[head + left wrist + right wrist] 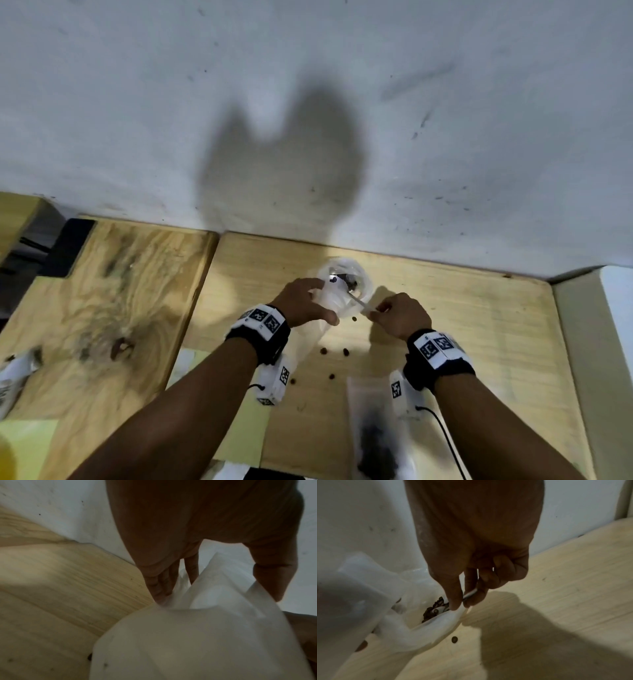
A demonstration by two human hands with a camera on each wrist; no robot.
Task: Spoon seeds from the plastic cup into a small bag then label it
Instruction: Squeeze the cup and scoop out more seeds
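A clear plastic cup (346,274) stands near the wall, with dark seeds (435,607) inside. My left hand (325,301) grips a small translucent bag (317,337) right beside the cup's near rim; in the left wrist view the fingers (159,588) and thumb pinch the bag (188,635) at its top. My right hand (373,310) pinches the handle of a white spoon (358,301). The spoon (470,593) reaches into the cup (436,626), its bowl among the seeds. I cannot tell whether the left hand also touches the cup.
Loose seeds (323,350) lie scattered on the wooden table (479,335) in front of the cup. A second clear bag with dark seeds (376,435) lies near the front edge on the right. Yellow paper sheets (239,428) sit at front left. A white wall (308,102) closes the back.
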